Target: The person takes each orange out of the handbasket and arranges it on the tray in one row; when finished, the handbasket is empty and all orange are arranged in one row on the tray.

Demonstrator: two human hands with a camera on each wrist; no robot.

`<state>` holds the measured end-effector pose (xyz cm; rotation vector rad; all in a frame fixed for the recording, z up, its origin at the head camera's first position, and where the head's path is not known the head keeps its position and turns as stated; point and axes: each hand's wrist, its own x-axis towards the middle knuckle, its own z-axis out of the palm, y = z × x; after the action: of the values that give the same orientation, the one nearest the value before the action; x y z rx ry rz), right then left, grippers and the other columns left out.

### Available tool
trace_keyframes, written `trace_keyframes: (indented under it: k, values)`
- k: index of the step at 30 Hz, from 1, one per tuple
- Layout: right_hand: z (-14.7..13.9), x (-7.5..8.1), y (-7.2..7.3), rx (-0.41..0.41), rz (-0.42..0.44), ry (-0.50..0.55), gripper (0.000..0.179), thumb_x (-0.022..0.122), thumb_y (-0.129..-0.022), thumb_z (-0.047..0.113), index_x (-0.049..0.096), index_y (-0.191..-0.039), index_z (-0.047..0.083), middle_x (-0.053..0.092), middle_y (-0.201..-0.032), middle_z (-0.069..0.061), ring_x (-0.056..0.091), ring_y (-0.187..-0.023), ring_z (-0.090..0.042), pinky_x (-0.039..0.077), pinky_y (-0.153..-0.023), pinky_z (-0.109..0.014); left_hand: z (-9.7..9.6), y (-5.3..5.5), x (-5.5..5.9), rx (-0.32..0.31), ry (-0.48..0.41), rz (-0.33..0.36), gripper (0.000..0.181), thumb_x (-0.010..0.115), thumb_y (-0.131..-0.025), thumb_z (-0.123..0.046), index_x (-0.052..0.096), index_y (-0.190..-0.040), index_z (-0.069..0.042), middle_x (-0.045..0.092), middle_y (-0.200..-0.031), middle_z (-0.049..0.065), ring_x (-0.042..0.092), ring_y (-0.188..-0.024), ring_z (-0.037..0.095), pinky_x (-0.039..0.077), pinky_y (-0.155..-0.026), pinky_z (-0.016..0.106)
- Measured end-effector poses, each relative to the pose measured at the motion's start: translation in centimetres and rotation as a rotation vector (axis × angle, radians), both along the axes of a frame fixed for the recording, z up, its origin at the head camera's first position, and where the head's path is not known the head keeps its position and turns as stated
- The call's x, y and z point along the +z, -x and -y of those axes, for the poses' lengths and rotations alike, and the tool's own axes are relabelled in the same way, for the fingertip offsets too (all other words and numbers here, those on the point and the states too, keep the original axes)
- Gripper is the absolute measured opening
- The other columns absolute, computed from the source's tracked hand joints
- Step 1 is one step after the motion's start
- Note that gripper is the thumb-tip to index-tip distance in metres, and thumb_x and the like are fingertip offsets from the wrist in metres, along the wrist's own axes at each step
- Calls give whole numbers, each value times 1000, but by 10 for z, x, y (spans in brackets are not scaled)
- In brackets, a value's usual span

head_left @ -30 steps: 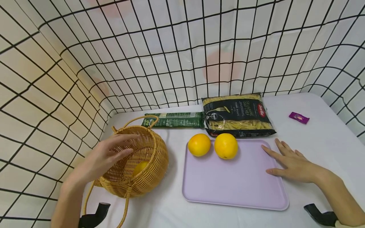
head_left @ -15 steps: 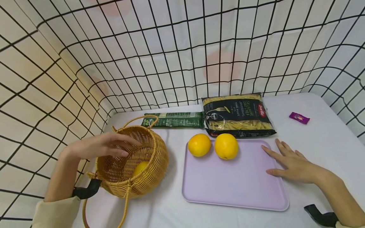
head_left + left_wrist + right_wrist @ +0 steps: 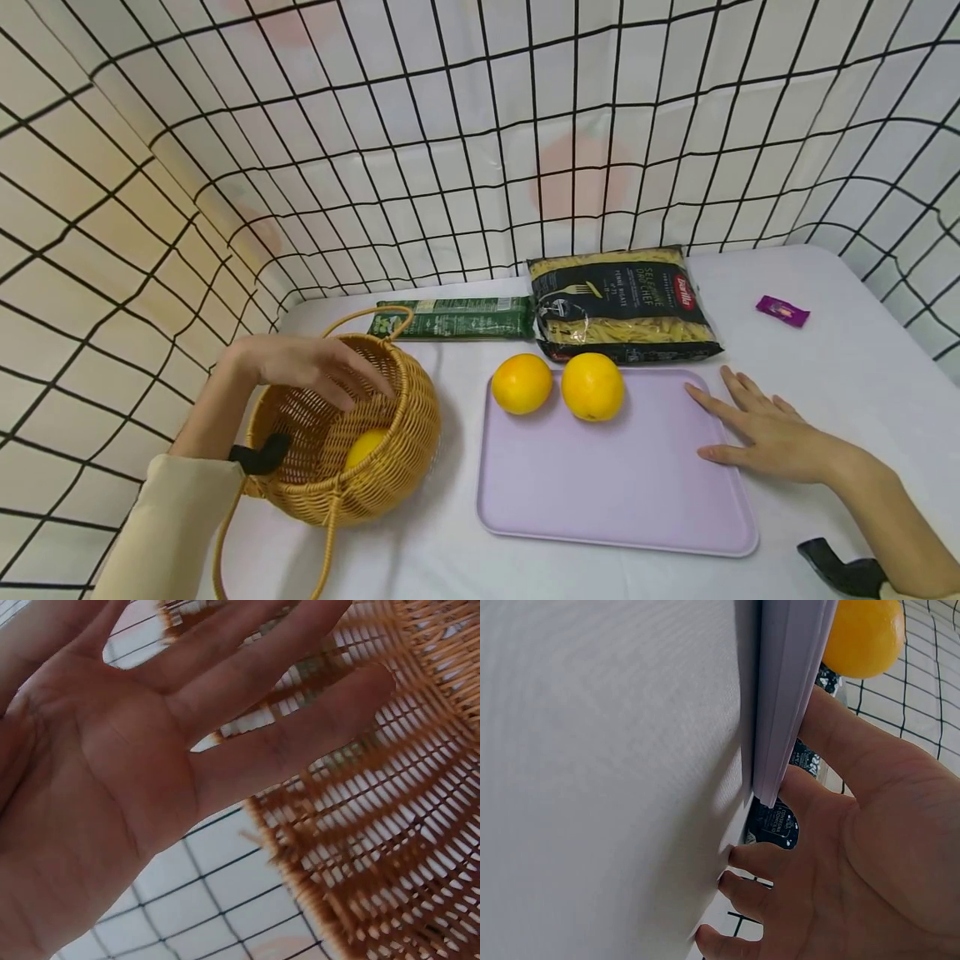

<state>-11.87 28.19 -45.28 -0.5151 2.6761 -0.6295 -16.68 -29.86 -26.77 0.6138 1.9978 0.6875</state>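
My left hand (image 3: 318, 367) reaches over the mouth of a round wicker basket (image 3: 412, 442), fingers spread and slightly bent, with nothing in them. Down in the basket lies a yellow-orange fruit (image 3: 366, 447). In the left wrist view the open palm (image 3: 112, 765) faces the camera beside the woven wall. My right hand (image 3: 772, 433) lies spread at the right edge of a lilac tray (image 3: 615, 492), thumb and forefinger over its rim. Two oranges, a left orange (image 3: 522, 384) and a right orange (image 3: 592, 387), sit at the tray's back left.
Behind the tray lies a bag of penne pasta (image 3: 622, 304). A flat green packet (image 3: 465, 318) is left of it. A small purple wrapped sweet (image 3: 783, 311) lies at the back right. Black wire mesh (image 3: 465, 142) encloses the table's back and sides. The basket's handle (image 3: 330, 542) hangs toward the front.
My left hand first drew back leftward, then moved right and further over the basket's opening, its fingers now pointing down more. My right hand has stayed on the tray's edge.
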Motion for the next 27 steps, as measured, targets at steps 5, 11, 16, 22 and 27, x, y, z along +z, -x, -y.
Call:
trace_keyframes:
  k: [5,11,16,22,27]
  values:
    - [1,1,0,-2,4,0,89,69,-93,53,29,-164,16,2,-164,-42,1,-150,-62,4,-111,-84,-5,12,-12,-1,41,114,45,69,-97,-9,63,-141,-12,59,-149,11,55,-135,34,52,-107,33]
    - [1,1,0,-4,9,4,89,69,-93,54,29,-164,16,2,-164,-41,0,-151,-62,3,-111,-84,-4,23,-23,-47,51,144,39,65,-98,-4,67,-136,-9,62,-144,14,57,-120,27,53,-96,25]
    - [2,1,1,-4,12,5,90,69,-93,53,29,-164,16,3,-164,-42,1,-150,-62,3,-111,-84,-6,27,-35,-87,80,191,32,63,-100,-7,71,-131,-7,67,-136,11,57,-108,13,50,-92,21]
    - [2,3,0,-2,7,-7,89,69,-93,53,30,-163,14,4,-163,-43,2,-150,-63,4,-111,-84,-10,25,-44,-55,140,215,28,65,-101,-12,74,-127,-7,73,-127,6,57,-97,7,52,-89,22]
    - [2,5,-1,-1,5,-7,88,70,-93,51,31,-163,13,4,-163,-43,3,-150,-63,4,-111,-84,-11,23,-49,-16,179,222,27,70,-98,-15,76,-124,-9,76,-116,-2,58,-94,6,52,-88,23]
